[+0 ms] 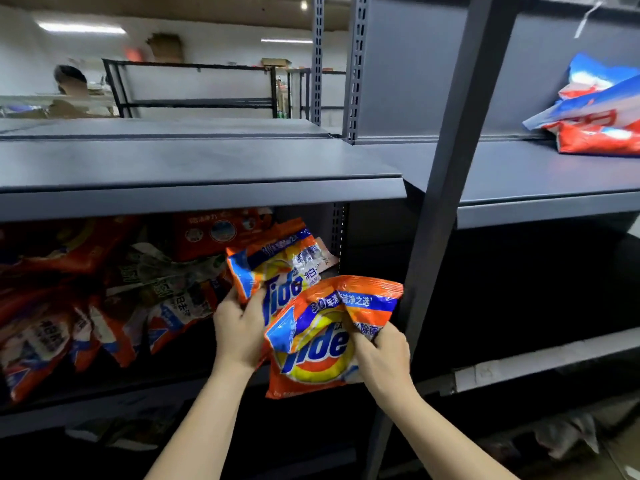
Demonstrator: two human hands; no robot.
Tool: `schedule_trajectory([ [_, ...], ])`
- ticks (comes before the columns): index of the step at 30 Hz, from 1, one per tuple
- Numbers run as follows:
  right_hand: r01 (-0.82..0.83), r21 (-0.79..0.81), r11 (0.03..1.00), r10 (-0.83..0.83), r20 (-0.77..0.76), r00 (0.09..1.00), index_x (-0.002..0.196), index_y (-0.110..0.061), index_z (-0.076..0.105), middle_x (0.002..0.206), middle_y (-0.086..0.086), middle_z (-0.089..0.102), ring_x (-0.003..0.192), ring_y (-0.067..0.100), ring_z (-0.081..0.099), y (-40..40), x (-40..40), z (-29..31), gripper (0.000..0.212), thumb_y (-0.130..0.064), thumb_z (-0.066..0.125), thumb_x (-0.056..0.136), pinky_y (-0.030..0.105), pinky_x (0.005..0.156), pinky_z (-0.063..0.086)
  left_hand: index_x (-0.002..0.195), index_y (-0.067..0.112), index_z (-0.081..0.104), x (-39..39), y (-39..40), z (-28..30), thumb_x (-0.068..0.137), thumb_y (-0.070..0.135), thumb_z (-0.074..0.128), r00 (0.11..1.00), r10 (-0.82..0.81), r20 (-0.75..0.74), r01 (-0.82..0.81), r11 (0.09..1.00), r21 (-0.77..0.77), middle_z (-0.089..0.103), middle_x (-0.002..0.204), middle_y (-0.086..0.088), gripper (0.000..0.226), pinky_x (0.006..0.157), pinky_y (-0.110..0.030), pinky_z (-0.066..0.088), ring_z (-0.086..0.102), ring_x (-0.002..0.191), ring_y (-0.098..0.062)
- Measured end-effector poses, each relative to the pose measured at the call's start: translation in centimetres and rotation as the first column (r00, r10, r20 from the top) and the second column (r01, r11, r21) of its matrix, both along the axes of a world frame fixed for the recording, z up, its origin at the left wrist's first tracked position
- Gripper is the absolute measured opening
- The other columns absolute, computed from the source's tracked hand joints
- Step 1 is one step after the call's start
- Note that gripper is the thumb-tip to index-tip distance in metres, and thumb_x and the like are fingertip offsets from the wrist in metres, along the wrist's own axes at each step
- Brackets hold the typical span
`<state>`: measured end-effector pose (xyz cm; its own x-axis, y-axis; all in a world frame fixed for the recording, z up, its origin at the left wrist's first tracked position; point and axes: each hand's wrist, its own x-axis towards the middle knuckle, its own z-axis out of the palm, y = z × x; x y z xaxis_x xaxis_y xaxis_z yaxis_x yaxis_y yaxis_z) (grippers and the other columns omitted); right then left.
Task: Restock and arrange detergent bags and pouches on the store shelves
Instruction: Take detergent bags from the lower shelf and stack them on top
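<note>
Head view: the left hand (239, 332) gripped the rear orange detergent bag (273, 265) by its lower edge, fingers curled, while the right hand (382, 362) pinched the front detergent bag (315, 344) at its right side, apparently to keep both upright for placing. Both bags were at the middle shelf (173, 393), at 3 o'clock of a loose pile of pouches (104, 306). Dark metal shelving (519, 171) carried more bags (602, 112) at 2 o'clock in a strip-lit stockroom.

Rear Tide bag (273, 268) lower half hidden behind front Tide bag (322, 341). Red-blue bags (599, 109) cut by right edge. Left shelf pouches (69, 306) blurred, print unreadable. Background person (71, 83) blurred.
</note>
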<state>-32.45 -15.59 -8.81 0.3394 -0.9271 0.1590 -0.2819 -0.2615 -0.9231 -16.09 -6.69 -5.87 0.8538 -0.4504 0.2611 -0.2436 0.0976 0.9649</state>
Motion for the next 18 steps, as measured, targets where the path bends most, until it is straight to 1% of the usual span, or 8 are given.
schedule_trajectory([
  [2, 0.113, -0.055, 0.992, -0.112, 0.017, 0.994, 0.074, -0.016, 0.063, 0.077, -0.003, 0.07, 0.076, 0.016, 0.068, 1.1, -1.6, 0.8, 0.011, -0.019, 0.066, 0.084, 0.04, 0.072, 0.056, 0.077, 0.029, 0.064, -0.9, 1.7, 0.5, 0.081, 0.028, 0.061, 0.998, 0.019, 0.066, -0.019, 1.0, 0.005, 0.068, 0.068, 0.02, 0.005, 0.064, -0.025, 0.047, 0.063, 0.067, 0.001],
  [4, 0.241, -0.083, 0.967, -0.237, 0.052, 0.97, 0.066, -0.013, 0.059, 0.07, 0.002, 0.069, 0.072, 0.023, 0.067, 1.9, -3.4, 1.9, 0.018, -0.017, 0.067, 0.081, 0.04, 0.07, 0.054, 0.074, 0.032, 0.062, -2.3, 3.0, 1.4, 0.077, 0.039, 0.055, 0.982, 0.003, 0.191, -0.015, 0.998, 0.062, 0.067, 0.064, 0.022, 0.01, 0.061, -0.027, 0.046, 0.062, 0.063, 0.003],
  [5, 0.294, -0.085, 0.952, -0.288, 0.078, 0.954, 0.065, -0.012, 0.058, 0.07, 0.004, 0.068, 0.072, 0.025, 0.067, 2.2, -4.2, 2.4, 0.02, -0.019, 0.068, 0.081, 0.04, 0.071, 0.053, 0.075, 0.031, 0.062, -3.1, 3.5, 1.8, 0.077, 0.042, 0.053, 0.964, -0.02, 0.266, -0.007, 0.995, 0.101, 0.067, 0.064, 0.019, 0.014, 0.061, -0.03, 0.046, 0.062, 0.063, 0.0],
  [7, 0.368, -0.069, 0.927, -0.358, 0.124, 0.925, 0.07, -0.009, 0.062, 0.073, 0.004, 0.07, 0.075, 0.024, 0.067, 2.8, -6.0, 3.7, 0.022, -0.027, 0.068, 0.082, 0.039, 0.073, 0.053, 0.085, 0.025, 0.067, -4.8, 4.0, 2.5, 0.079, 0.043, 0.049, 0.916, -0.069, 0.396, 0.0, 0.985, 0.172, 0.069, 0.069, 0.007, 0.026, 0.065, -0.034, 0.048, 0.065, 0.069, -0.016],
  [9, 0.39, -0.075, 0.918, -0.375, 0.161, 0.913, 0.074, -0.008, 0.064, 0.075, 0.002, 0.071, 0.074, 0.019, 0.068, 3.1, -7.9, 4.8, 0.025, -0.031, 0.068, 0.084, 0.035, 0.071, 0.054, 0.092, 0.018, 0.069, -6.6, 4.1, 3.1, 0.079, 0.043, 0.048, 0.876, -0.109, 0.471, 0.014, 0.98, 0.2, 0.07, 0.072, -0.001, 0.035, 0.067, -0.036, 0.048, 0.064, 0.072, -0.026],
  [11, 0.414, -0.081, 0.907, -0.392, 0.198, 0.898, 0.075, -0.011, 0.064, 0.074, -0.002, 0.071, 0.07, 0.014, 0.069, 3.3, -10.0, 5.7, 0.026, -0.035, 0.067, 0.085, 0.032, 0.067, 0.054, 0.091, 0.015, 0.069, -8.3, 3.9, 3.8, 0.079, 0.041, 0.048, 0.86, -0.109, 0.499, 0.024, 0.984, 0.174, 0.069, 0.071, -0.001, 0.036, 0.068, -0.036, 0.047, 0.063, 0.071, -0.029],
  [14, 0.525, -0.061, 0.849, -0.496, 0.251, 0.831, 0.071, -0.015, 0.064, 0.068, -0.008, 0.069, 0.064, 0.009, 0.067, 3.0, -14.0, 6.9, 0.029, -0.041, 0.068, 0.084, 0.028, 0.06, 0.051, 0.094, 0.012, 0.069, -11.3, 3.6, 4.8, 0.078, 0.039, 0.048, 0.858, -0.072, 0.508, 0.036, 0.996, 0.081, 0.071, 0.074, -0.004, 0.037, 0.07, -0.036, 0.045, 0.063, 0.073, -0.032],
  [18, 0.688, -0.052, 0.724, -0.653, 0.27, 0.708, 0.059, -0.011, 0.06, 0.055, -0.012, 0.061, 0.051, -0.002, 0.055, 1.4, -19.6, 8.5, 0.041, -0.044, 0.068, 0.083, 0.017, 0.049, 0.035, 0.083, 0.005, 0.069, -15.0, 2.0, 6.1, 0.081, 0.036, 0.055, 0.851, -0.024, 0.525, 0.035, 0.999, -0.011, 0.067, 0.063, -0.004, 0.034, 0.059, -0.03, 0.037, 0.062, 0.061, -0.032],
])
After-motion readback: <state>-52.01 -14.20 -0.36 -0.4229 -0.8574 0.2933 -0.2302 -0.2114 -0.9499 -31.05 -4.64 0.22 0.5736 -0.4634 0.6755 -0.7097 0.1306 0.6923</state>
